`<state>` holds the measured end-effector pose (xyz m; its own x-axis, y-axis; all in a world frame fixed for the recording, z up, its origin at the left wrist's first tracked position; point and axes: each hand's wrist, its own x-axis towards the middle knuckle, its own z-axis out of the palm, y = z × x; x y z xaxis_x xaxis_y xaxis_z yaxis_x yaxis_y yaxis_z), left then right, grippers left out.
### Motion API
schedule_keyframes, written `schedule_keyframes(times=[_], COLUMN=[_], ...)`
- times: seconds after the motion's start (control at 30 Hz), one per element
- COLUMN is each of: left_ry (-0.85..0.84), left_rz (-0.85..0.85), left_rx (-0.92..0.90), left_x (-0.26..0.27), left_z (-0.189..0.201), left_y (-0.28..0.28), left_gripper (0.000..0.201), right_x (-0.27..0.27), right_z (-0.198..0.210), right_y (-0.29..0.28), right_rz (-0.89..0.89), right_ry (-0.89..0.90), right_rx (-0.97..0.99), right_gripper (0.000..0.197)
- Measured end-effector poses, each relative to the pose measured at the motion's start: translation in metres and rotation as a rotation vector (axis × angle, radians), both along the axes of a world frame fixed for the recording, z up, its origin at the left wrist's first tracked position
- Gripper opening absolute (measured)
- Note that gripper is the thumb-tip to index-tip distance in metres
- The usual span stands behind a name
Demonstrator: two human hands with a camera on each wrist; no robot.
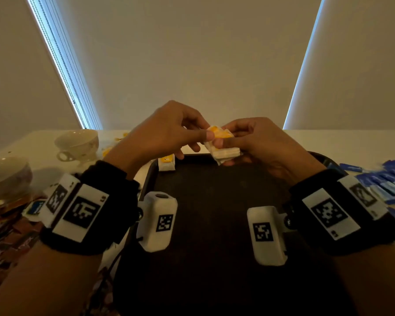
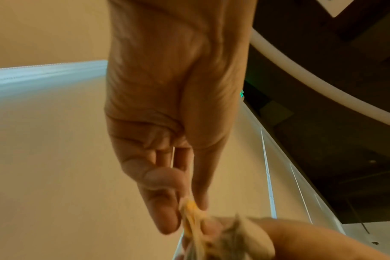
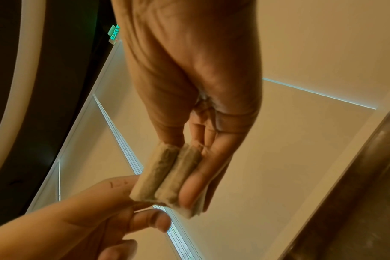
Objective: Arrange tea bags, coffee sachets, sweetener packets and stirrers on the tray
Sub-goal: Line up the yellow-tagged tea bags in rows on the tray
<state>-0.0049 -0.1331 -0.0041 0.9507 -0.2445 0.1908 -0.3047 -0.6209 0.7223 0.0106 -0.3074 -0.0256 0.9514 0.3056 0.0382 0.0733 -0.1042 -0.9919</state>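
Scene: a person's two hands meet above the far edge of a dark tray (image 1: 205, 201) on a pale table (image 1: 328, 142), a drawn blind behind.
Right hand: the right hand (image 1: 260, 147) holds a small stack of tea bags (image 1: 224, 153) between thumb and fingers, raised clear of the tray; the right wrist view shows two bags (image 3: 167, 176) side by side, edge-on, against the fingers.
Left hand: the left hand (image 1: 164, 131) reaches in from the left, thumb and forefinger closed in a narrow pinch on the yellow tags (image 1: 220, 132) at the top of the stack; the left wrist view shows the fingertips (image 2: 167, 219) nipping the blurred yellow tag (image 2: 190, 205).
On the tray: another tea bag bundle (image 1: 167, 163) with a yellow tag stands at the far left corner, just inside the rim.
Right of the tray: a spread of blue sachets (image 1: 388, 181) lies on the table, near the right wrist.
Left of the tray: a pale teacup (image 1: 78, 143) sits far left, a bowl (image 1: 7, 174) nearer, and a dim heap of reddish sachets (image 1: 12, 233) at the near left; which kind they are cannot be told.
Far table: scraps of yellow (image 1: 123, 135) lie beyond the left hand.
Wrists: both carry black bands with white marker blocks.
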Motion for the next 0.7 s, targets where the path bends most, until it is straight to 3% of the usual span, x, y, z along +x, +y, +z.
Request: schedule_keyframes(times=[0.17, 0.53, 0.63, 0.7], left_ry=[0.005, 0.172, 0.130, 0.058], left_rz=[0.024, 0.064, 0.121, 0.196], left_rx=[-0.094, -0.364, -0.358, -0.261], left_x=[0.002, -0.001, 0.003, 0.007], left_z=[-0.007, 0.002, 0.000, -0.003], left_y=[0.003, 0.013, 0.015, 0.022], left_gripper=[0.005, 0.006, 0.007, 0.007], right_x=[-0.001, -0.005, -0.003, -0.001], right_z=[0.000, 0.004, 0.003, 0.002], right_y=[0.004, 0.003, 0.002, 0.001], right_rz=[-0.008, 0.027, -0.003, -0.032], right_ry=[0.017, 0.035, 0.053, 0.057], right_rx=[0.005, 0.193, 0.233, 0.255], right_gripper=[0.028, 0.014, 0.015, 0.012])
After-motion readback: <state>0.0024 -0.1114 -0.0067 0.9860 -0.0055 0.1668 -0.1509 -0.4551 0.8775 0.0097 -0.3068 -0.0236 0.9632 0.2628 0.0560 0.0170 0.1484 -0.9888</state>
